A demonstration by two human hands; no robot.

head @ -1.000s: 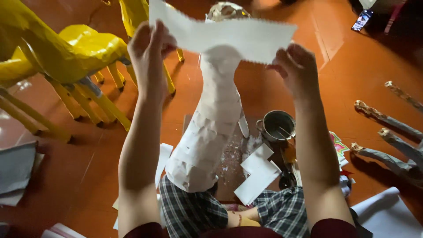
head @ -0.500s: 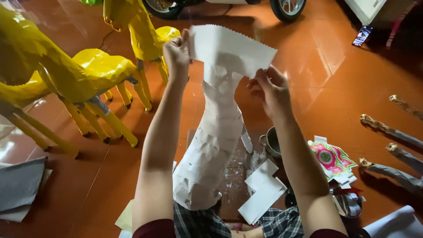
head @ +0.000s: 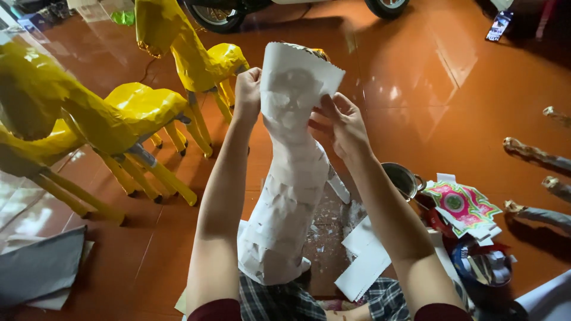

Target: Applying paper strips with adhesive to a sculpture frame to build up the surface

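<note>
A tall white paper-covered figure (head: pixel 285 208) stands upright between my knees on the orange floor. A white paper sheet (head: pixel 294 83) is wrapped over its top. My left hand (head: pixel 248 89) grips the sheet's left edge against the figure. My right hand (head: pixel 339 122) presses the sheet's right side with its fingers spread on the paper.
Several yellow paper animal figures (head: pixel 119 113) stand at the left. A metal cup (head: pixel 401 178), white paper sheets (head: pixel 363 267) and colourful patterned paper (head: pixel 461 205) lie at the right. Grey sheets (head: pixel 41 267) lie at the lower left. Wheels of a vehicle (head: pixel 211 15) are at the top.
The paper sheet, held stretched flat above the figure, has been brought down and folded around its top. Both hands moved closer together against it.
</note>
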